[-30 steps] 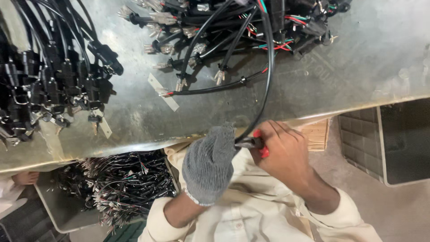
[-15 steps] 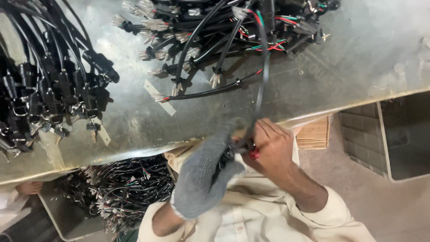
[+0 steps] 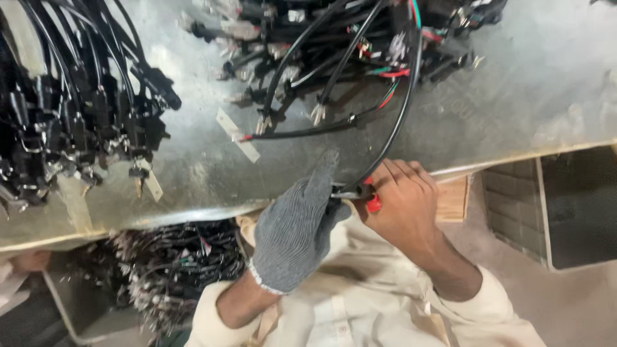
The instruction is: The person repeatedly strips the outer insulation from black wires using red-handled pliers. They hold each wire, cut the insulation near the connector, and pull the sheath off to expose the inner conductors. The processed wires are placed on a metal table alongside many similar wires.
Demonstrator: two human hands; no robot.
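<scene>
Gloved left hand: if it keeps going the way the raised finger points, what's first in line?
Likely the loose black cable lying across the metal table, above the left hand; bare tabletop lies between. Height above the table is unclear.

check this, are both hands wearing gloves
No, only the left hand wears a grey knit glove; the right hand is bare.

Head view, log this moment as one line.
left hand: gloved, on black cable | right hand: bare, grips red-handled tool | metal table: cable bundles

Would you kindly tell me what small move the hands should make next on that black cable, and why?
Probably squeeze the red-handled tool in the right hand: its tip already meets the black cable end, which the gloved left hand steadies at the metal table edge.
</scene>
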